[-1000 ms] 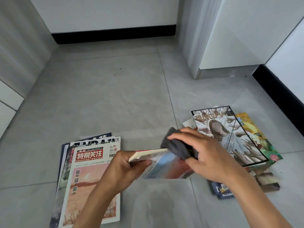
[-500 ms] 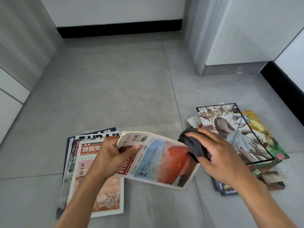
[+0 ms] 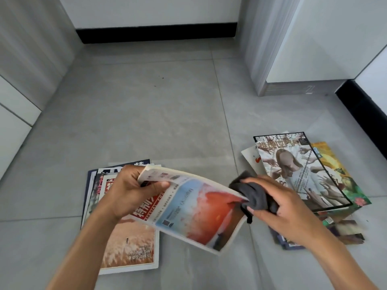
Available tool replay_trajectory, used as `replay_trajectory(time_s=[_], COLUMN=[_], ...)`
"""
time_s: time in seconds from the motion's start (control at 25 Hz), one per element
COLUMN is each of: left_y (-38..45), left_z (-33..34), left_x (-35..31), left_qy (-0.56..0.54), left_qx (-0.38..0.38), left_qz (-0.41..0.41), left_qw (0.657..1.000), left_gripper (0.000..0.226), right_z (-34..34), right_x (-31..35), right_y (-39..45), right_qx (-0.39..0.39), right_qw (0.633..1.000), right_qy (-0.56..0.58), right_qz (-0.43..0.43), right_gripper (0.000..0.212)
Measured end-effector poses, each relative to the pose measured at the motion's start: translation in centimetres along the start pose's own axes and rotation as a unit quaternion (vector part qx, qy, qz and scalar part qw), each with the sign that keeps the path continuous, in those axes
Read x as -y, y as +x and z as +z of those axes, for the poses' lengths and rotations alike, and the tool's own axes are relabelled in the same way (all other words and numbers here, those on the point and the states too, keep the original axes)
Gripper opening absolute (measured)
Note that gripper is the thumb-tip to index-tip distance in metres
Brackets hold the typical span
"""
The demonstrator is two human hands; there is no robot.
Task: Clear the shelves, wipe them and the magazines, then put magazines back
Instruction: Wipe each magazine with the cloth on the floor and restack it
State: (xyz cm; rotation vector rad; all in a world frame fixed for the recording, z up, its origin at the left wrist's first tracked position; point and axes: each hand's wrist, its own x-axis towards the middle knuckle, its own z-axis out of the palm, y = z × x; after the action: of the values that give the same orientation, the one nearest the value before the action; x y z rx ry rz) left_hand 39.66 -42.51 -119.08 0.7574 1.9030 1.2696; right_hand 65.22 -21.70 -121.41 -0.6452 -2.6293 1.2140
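My left hand (image 3: 130,191) grips the top corner of a magazine with a red and blue cover (image 3: 201,214), holding it tilted above the floor. My right hand (image 3: 278,208) holds a bunched dark grey cloth (image 3: 254,194) against the magazine's right edge. Under my left arm a stack of magazines (image 3: 129,248) lies on the floor, its top cover tan with red lettering. A second, looser pile of magazines (image 3: 303,170) lies to the right, topped by a cover with a figure in white.
The grey tiled floor (image 3: 146,114) stretches ahead to a white wall with a black skirting board (image 3: 157,34). A grey cabinet base (image 3: 272,80) stands at the right rear. Pale cabinet fronts (image 3: 18,101) line the left side.
My left hand has turned the held magazine from edge-on to cover-up and lifted it leftward. My right hand with the cloth has shifted from the top edge to the right edge.
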Motion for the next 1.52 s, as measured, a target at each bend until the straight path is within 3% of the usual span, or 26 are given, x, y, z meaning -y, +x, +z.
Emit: replay_trajectory(time_s=[0.12,0.24,0.32,0.4,0.44,0.52,0.68,0.8,0.84,0.88,0.92,1.0,1.04,1.08,1.16,1.36,1.44,1.52], left_y=[0.2,1.1,1.2,1.2,1.1,1.2,1.0,0.5,0.5,0.3,0.3,0.2,0.2,0.2,0.1,-0.4,-0.2,0.3], left_z=[0.4,1.2,0.6,0.6,1.1,2.9,6.1,6.8,7.1,7.4,7.7,8.3,8.5,8.6,8.0,7.5,7.6,7.2], left_x=[0.6,2.4,4.2,5.7,6.0,6.0,5.0,2.9,2.2,1.5,1.1,0.6,0.4,0.2,0.5,2.0,2.4,2.8], left_qy=[0.011,0.143,0.234,0.36,0.423,0.462,0.351,0.289,0.277,0.27,0.272,0.29,0.278,0.251,0.19,0.157,0.143,0.094], left_qx=[-0.054,-0.167,-0.139,-0.044,-0.035,-0.077,-0.003,-0.023,-0.034,-0.031,-0.023,-0.006,-0.007,-0.011,-0.011,-0.057,-0.077,-0.115], left_qz=[-0.034,0.015,0.055,0.068,0.089,0.186,0.364,0.355,0.335,0.312,0.297,0.289,0.293,0.296,0.277,0.207,0.189,0.117], left_qw=[0.998,0.975,0.961,0.929,0.901,0.864,0.863,0.889,0.9,0.91,0.915,0.912,0.915,0.921,0.942,0.964,0.968,0.982], left_gripper=[0.014,0.038,0.081,0.108,0.109,0.089,0.047,0.032,0.03,0.029,0.027,0.019,0.021,0.025,0.031,0.026,0.016,0.013], right_z=[0.8,2.1,1.9,0.9,0.5,-0.1,-0.9,-1.1,-1.0,-0.8,-0.6,1.1,2.0,3.0,3.1,0.9,1.6,2.8], right_x=[0.3,1.9,2.4,2.3,2.0,1.4,1.1,0.8,0.9,1.7,3.3,6.5,7.7,8.1,6.9,0.4,2.0,4.5], right_y=[-0.5,-0.1,0.3,0.8,1.1,1.4,1.2,1.6,1.4,1.2,0.9,0.3,0.1,0.0,0.6,1.2,1.0,0.4], right_qx=[0.05,-0.068,-0.128,-0.15,-0.154,-0.135,-0.074,-0.189,-0.261,-0.333,-0.384,-0.381,-0.351,-0.322,-0.308,-0.346,-0.354,-0.338], right_qw=[0.98,0.928,0.845,0.771,0.756,0.755,0.742,0.696,0.707,0.744,0.8,0.913,0.934,0.933,0.924,0.912,0.912,0.916], right_qy=[0.157,0.287,0.413,0.5,0.512,0.497,0.483,0.548,0.536,0.484,0.396,0.146,0.005,-0.102,-0.176,-0.218,-0.208,-0.197], right_qz=[0.107,0.229,0.313,0.365,0.379,0.405,0.459,0.424,0.38,0.319,0.235,0.03,-0.064,-0.126,-0.146,0.026,-0.004,-0.087], right_gripper=[0.049,0.042,0.027,0.016,0.015,0.009,0.019,0.015,0.014,0.012,0.024,0.045,0.048,0.049,0.051,0.053,0.055,0.054])
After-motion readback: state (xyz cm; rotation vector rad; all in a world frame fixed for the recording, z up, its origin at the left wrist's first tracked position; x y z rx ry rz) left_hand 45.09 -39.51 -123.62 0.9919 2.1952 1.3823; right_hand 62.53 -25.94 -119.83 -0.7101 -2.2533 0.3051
